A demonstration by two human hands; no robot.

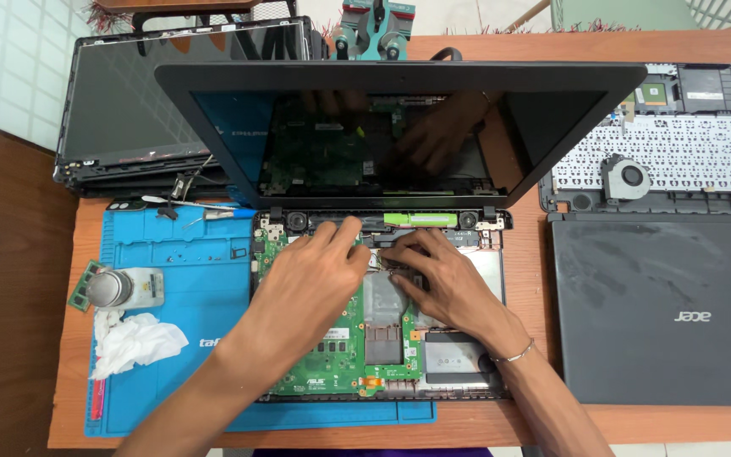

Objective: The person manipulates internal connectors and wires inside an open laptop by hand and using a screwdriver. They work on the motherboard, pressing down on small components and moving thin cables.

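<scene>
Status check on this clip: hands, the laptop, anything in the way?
Left hand and right hand both fingertip-down on the opened laptop's green motherboard, near the hinge. Nothing gripped. Raised screen overhangs behind; no obstruction.

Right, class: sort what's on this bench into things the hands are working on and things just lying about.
In use:
left hand
right hand
opened laptop
green circuit board

Lying about:
closed grey laptop
upturned keyboard panel
spare screen panel
white tissue
blue mat
</scene>
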